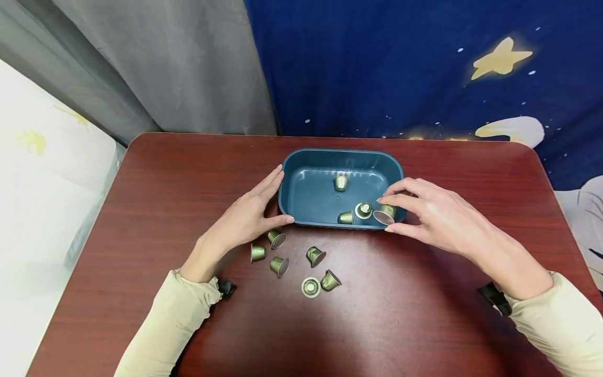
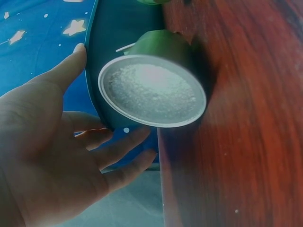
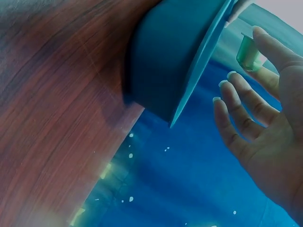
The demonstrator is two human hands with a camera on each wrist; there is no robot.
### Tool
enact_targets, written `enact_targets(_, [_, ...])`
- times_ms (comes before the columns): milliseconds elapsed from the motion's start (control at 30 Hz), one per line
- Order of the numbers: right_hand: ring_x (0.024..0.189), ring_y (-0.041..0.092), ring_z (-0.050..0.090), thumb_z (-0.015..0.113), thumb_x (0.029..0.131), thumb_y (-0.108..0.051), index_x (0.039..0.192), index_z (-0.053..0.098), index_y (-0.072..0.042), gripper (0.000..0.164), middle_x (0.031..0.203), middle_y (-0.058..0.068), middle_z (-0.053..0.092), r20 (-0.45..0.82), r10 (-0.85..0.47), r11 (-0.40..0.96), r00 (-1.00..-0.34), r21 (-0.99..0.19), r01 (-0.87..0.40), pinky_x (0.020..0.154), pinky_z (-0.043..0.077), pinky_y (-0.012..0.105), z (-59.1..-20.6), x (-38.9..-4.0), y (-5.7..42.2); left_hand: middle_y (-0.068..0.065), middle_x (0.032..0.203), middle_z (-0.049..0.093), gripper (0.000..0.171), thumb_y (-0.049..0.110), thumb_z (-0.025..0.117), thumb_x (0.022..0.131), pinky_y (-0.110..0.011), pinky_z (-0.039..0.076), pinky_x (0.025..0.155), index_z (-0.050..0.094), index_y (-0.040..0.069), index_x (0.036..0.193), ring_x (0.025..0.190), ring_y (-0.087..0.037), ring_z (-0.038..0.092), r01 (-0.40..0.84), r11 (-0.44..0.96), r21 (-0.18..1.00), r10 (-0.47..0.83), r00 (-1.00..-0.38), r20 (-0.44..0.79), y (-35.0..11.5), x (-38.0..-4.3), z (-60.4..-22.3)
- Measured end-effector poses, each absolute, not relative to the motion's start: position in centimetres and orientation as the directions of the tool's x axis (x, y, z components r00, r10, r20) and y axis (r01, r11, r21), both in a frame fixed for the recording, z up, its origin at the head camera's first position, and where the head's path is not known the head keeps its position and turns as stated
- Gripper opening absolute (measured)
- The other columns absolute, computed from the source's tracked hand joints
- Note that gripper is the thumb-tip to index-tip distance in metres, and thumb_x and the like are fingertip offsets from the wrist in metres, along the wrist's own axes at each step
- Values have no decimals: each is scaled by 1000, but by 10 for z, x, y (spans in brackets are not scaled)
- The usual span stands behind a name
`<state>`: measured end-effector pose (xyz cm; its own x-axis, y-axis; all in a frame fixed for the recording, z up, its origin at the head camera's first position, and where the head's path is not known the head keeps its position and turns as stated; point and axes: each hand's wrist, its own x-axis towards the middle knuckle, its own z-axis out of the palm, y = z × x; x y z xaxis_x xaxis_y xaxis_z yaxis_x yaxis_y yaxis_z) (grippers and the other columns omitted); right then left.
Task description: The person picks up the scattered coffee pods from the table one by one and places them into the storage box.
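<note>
A blue plastic bin (image 1: 311,225) holds several green coffee capsules, one of them a capsule (image 1: 341,183) near its back wall. Over the bin's right end my right hand (image 1: 431,214) pinches another coffee capsule (image 1: 386,213) between thumb and index finger, its foil face toward the front. The right wrist view shows that capsule (image 3: 248,53) above the rim, the other fingers loosely spread. My left hand (image 1: 245,217) is at the bin's left end, fingers extended and thumb at the front rim. A capsule (image 2: 151,90) looms close before the left palm in the left wrist view.
Several more green capsules lie on the dark red wooden table (image 1: 400,314) in front of the bin, among them one standing capsule (image 1: 311,287) and one on its side (image 1: 331,280). A grey curtain (image 1: 188,63) and a blue star-patterned curtain (image 1: 377,63) hang behind the table's back edge.
</note>
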<state>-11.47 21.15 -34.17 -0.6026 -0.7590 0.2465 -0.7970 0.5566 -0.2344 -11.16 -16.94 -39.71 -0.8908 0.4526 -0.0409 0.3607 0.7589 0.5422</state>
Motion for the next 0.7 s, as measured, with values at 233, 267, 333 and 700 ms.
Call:
enact_targets(233, [98,15,57,87,74,-31,117,73,-18,48,115,-1,63,258,-757,561,-600,-212,-800,76,52,35,-341,-119,213,9,166,4,97,58,65,89,-43,33,114,14,15,160,148,-13,21,359,764,536,452,-891,-47,-169,-111,-397])
enact_targets(267, [97,15,57,87,74,-31,117,73,-17,47,114,-1,63,259,-758,561,-599,-211,-800,76,52,36,-341,-120,213,9,166,4,97,58,65,89,-43,33,114,14,15,160,148,-14,21,359,763,537,453,-890,-47,-169,-111,-397])
enact_targets(333, [97,15,58,87,74,-31,116,73,-17,46,114,-1,63,258,-758,561,-599,-210,-801,77,51,36,-341,-121,213,9,166,4,97,58,65,89,-43,33,114,14,15,160,148,-13,21,360,764,536,452,-891,-47,-168,-111,-397])
enact_targets(700, [93,14,57,85,77,-32,116,73,-17,44,115,0,62,217,-756,588,-618,-192,-786,73,51,34,-344,-131,215,8,166,4,98,63,61,89,-44,33,113,13,16,160,148,-14,22,366,760,537,454,-890,-36,-170,-111,-396])
